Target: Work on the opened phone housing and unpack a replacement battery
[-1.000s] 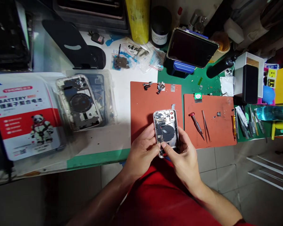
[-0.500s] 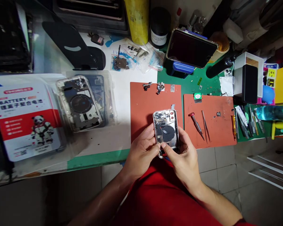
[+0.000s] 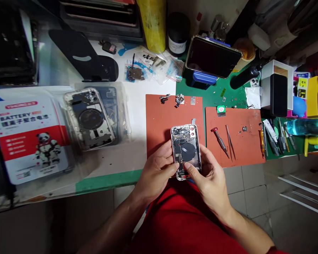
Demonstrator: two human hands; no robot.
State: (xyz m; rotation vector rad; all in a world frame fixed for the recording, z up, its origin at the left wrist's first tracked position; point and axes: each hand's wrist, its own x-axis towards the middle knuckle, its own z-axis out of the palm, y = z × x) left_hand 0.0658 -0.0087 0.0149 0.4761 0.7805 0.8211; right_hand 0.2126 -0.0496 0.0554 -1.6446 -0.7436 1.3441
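An opened smartphone housing (image 3: 188, 152), with its circuit board and a round black coil showing, is held between both hands over the front edge of the bench. My left hand (image 3: 157, 171) grips its left side, the thumb resting on the lower left of the insides. My right hand (image 3: 209, 180) wraps the right side, its thumb pressing near the lower middle. The fingers beneath the phone are hidden. Behind it on the left orange mat (image 3: 159, 116) lie small metal phone parts (image 3: 179, 100). To the right are a screwdriver (image 3: 220, 141) and tweezers (image 3: 230, 143).
A second phone housing (image 3: 90, 120) lies on clear plastic at left, beside a battery package (image 3: 29, 134). At the back, a phone (image 3: 214, 56) leans on a blue stand. Several tools (image 3: 277, 135) and a bluish bottle (image 3: 307, 127) are at right.
The phone housing has tilted slightly, and its metal inside now looks darker. My right thumb has shifted a little to the right, away from the left thumb. Both hands still hold the housing.
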